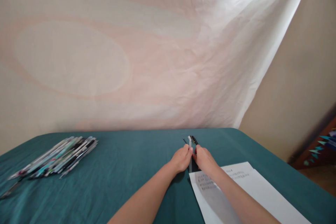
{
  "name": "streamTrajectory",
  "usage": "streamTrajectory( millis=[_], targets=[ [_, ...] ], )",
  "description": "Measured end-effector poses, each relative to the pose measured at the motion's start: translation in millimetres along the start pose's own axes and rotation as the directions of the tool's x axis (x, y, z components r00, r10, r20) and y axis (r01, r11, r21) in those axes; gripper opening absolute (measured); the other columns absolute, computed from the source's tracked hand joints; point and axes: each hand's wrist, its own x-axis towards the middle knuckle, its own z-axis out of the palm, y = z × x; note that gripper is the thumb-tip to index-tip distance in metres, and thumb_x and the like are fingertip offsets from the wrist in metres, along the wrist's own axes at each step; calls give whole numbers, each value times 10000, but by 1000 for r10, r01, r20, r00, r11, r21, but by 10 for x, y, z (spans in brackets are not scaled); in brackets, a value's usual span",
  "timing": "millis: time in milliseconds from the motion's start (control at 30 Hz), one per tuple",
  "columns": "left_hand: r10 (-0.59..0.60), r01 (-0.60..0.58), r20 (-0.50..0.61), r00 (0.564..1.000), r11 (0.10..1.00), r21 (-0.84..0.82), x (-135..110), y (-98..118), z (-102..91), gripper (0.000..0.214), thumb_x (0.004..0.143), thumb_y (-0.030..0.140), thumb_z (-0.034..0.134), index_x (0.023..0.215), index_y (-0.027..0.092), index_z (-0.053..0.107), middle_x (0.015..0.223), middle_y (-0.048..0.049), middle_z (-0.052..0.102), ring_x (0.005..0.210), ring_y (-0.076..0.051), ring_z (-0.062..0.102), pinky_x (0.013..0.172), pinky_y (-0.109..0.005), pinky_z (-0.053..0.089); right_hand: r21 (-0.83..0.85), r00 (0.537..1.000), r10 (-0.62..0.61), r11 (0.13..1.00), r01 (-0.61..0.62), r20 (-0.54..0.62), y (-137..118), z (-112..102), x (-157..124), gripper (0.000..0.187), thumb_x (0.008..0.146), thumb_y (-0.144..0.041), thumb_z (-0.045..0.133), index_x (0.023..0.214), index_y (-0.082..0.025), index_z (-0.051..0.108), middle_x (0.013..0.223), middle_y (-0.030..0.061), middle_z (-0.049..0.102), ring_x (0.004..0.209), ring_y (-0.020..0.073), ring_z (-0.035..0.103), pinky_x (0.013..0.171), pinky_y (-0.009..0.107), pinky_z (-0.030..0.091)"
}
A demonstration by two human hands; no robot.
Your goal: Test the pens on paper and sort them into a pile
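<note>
My left hand (181, 158) is closed, its thumb against a clear, whitish pen (190, 142) that stands between the two hands. A thin dark tip (184, 140) sticks out past its fingers; what it belongs to is hidden. Close beside it, my right hand (206, 159) is closed on a black pen (194, 140), whose end points away from me. A bit of red shows by its fingers. Something flat and black (194, 165) lies below the hands, partly covered by them. White paper sheets (265, 192) with handwritten lines lie under my right forearm.
A large pile of pens (60, 155) lies on the left of the table, with a loose pen (10, 189) at its near end. A green cloth (126, 168) covers the table. Behind it hangs a pale pink and white sheet (157, 59).
</note>
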Motion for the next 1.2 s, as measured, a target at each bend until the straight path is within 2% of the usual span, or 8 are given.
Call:
streamTrajectory(
  millis=[200,333,467,667,767,900,1067,1200],
  targets=[
    [6,-5,9,1000,999,-49,-14,0,-34,364,859,466,279,892,201,525,898,-67,631,881,-216,568,750,-300,383,128,997,-52,991,44,64,167,-224,109,175,789,-329,492,737,-167,535,437,-1,593,337,112,544,348,169,352],
    [32,-29,29,999,995,-98,-22,7,-60,362,849,473,301,902,204,538,935,-64,633,905,-224,565,767,-308,386,146,991,-111,982,121,-78,219,-324,370,136,783,-274,494,735,-166,560,531,3,629,419,98,564,413,168,388],
    [81,-76,16,997,974,-212,-20,-10,-85,361,844,474,323,934,208,549,973,-57,629,927,-217,557,804,-312,385,46,974,-174,982,182,-148,182,-274,639,81,724,-200,549,718,-168,623,714,39,659,670,139,605,636,220,430],
    [-26,-39,-141,990,897,-440,75,-105,-89,397,861,470,280,846,163,531,907,-76,622,838,-184,583,780,-313,415,-79,958,-260,965,251,-120,140,-150,857,193,736,-132,509,817,-154,683,884,85,642,881,170,568,794,230,374],
    [-111,4,-177,978,858,-514,112,-133,-80,406,858,478,273,795,156,511,830,-69,615,726,-161,593,681,-289,439,-124,951,-299,950,288,-81,141,-120,884,266,764,-93,453,910,-154,667,931,91,635,915,160,557,797,213,362],
    [-180,69,-221,959,897,-436,120,-135,-81,382,846,468,309,751,166,523,689,-31,589,633,-141,558,602,-256,423,-176,945,-321,935,307,-58,124,-103,844,287,785,-101,451,1015,-165,611,975,84,632,944,157,550,800,215,349],
    [-233,108,-279,931,910,-400,138,-146,-77,291,817,398,404,697,167,534,675,-25,575,672,-144,545,641,-260,415,-225,947,-313,930,290,-75,70,-92,757,150,761,-140,526,863,-167,633,893,73,641,898,178,557,768,235,358],
    [-269,141,-241,933,885,-444,161,-180,-43,264,811,372,413,714,155,526,615,-13,564,531,-116,528,531,-236,427,-228,946,-291,940,255,-142,38,-140,702,139,766,-163,536,865,-163,634,921,83,625,941,187,535,809,249,346]
  ],
)
